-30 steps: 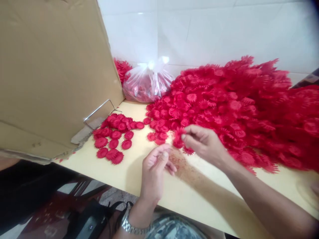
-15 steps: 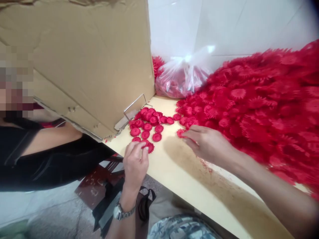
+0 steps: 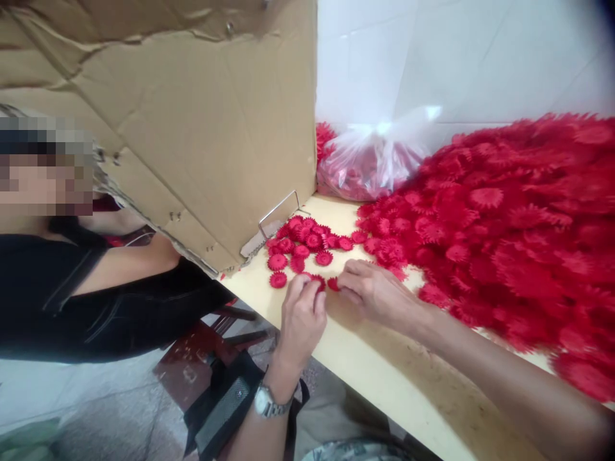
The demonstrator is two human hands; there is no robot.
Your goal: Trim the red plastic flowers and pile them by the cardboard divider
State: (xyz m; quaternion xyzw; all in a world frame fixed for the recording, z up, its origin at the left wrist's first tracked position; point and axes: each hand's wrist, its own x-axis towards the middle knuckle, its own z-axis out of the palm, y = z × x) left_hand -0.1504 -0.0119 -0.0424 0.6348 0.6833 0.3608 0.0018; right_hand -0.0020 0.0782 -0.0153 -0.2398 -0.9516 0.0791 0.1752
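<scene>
My left hand (image 3: 303,314), with a metal watch on its wrist, is closed on a red toothed flower disc (image 3: 318,282) just above the pale table. Close by on the right, my right hand (image 3: 368,288) pinches another red disc (image 3: 333,283) between thumb and fingers. The two discs are a small gap apart. Beyond my hands lies a small cluster of red flower discs (image 3: 313,241), some stacked on others. A far larger heap of red flower discs (image 3: 500,237) spreads to the right. My fingers partly hide both held discs.
A tall cardboard panel (image 3: 206,141) stands at the left, with a bent metal wire (image 3: 278,208) at its foot. A clear plastic bag (image 3: 369,169) of red pieces rests by the wall. Past the panel sits another person (image 3: 120,301). The table's edge (image 3: 365,387) runs below my hands.
My right hand has moved left with its disc, so my hands are nearer each other. My left hand has shifted right along the near side of the cluster. The view has shifted slightly.
</scene>
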